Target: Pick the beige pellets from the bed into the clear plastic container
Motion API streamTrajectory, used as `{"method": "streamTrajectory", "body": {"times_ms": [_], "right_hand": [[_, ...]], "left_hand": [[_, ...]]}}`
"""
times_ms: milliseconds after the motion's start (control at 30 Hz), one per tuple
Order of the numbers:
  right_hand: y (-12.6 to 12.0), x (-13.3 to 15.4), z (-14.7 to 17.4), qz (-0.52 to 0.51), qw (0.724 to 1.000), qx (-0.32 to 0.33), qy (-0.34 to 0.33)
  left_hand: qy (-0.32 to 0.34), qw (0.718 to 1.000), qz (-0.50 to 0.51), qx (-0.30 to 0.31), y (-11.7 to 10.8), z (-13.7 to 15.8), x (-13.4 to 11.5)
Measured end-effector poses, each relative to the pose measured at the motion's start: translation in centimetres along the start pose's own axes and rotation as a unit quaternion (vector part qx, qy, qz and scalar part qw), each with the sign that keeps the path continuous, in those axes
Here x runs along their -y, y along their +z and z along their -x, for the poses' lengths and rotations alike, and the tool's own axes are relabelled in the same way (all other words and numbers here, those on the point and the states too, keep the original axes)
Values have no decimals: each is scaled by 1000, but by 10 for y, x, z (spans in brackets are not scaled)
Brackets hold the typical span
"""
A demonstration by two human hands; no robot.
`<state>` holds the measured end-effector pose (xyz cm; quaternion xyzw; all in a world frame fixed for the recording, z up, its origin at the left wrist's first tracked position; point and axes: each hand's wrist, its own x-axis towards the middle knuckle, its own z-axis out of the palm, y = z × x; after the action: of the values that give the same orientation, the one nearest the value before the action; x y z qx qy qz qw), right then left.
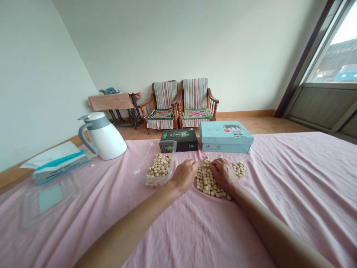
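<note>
Small beige roundish pieces, perhaps nuts or biscuits, lie in a loose pile (205,180) on the pink cloth. At the pile's left edge rests my left hand (186,173), fingers curled together, their tips turned towards the pieces. My right hand (224,173) lies over the right part of the pile with its fingers bent down. Whatever is under or between the fingers of either hand is hidden. Left of my left hand, a clear plastic tray (142,163) holds many more of these pieces (161,165).
Behind the pile are a black box (179,140) and a light blue box (226,137). To the left stand a white jug (107,139) with a grey handle, a tissue box (61,165) and a clear plastic lid (50,199). Two wooden chairs (194,98) are beyond the pink-covered surface (292,175).
</note>
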<state>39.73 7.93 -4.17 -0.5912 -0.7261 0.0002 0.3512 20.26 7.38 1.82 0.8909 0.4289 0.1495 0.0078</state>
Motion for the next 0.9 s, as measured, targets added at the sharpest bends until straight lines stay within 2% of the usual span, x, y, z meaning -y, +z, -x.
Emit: {"method": "streamTrajectory", "body": {"times_ms": [100, 200, 267, 333, 400, 467, 567, 633, 767, 900], "right_hand": [[0, -1, 0, 0, 1000, 0, -5], [0, -1, 1, -3, 1000, 0, -6], [0, 0, 1, -3, 1000, 0, -5], [-1, 1, 1, -2, 1000, 1, -3], [-2, 1, 1, -3, 1000, 4, -4], [-2, 1, 1, -2, 1000, 5, -3], [-1, -1, 0, 1, 1000, 2, 0], [0, -1, 0, 0, 1000, 1, 1], [0, -1, 0, -5, 1000, -2, 8], [0, 0, 1, -12, 1000, -3, 4]], "left_hand": [[45, 996, -18, -73, -35, 16, -2], [13, 984, -71, -162, -68, 24, 12], [-13, 971, -102, -215, -78, 26, 23], [-9, 965, -95, -244, -77, 28, 26], [21, 974, -51, -221, -66, 29, 20], [46, 988, -11, -145, -49, 28, 9], [53, 998, -20, -18, -25, 23, -7], [44, 998, -38, 28, -14, 19, -12], [25, 997, -30, 64, -1, 13, -9], [13, 998, -16, 59, 11, 12, -3]]}}
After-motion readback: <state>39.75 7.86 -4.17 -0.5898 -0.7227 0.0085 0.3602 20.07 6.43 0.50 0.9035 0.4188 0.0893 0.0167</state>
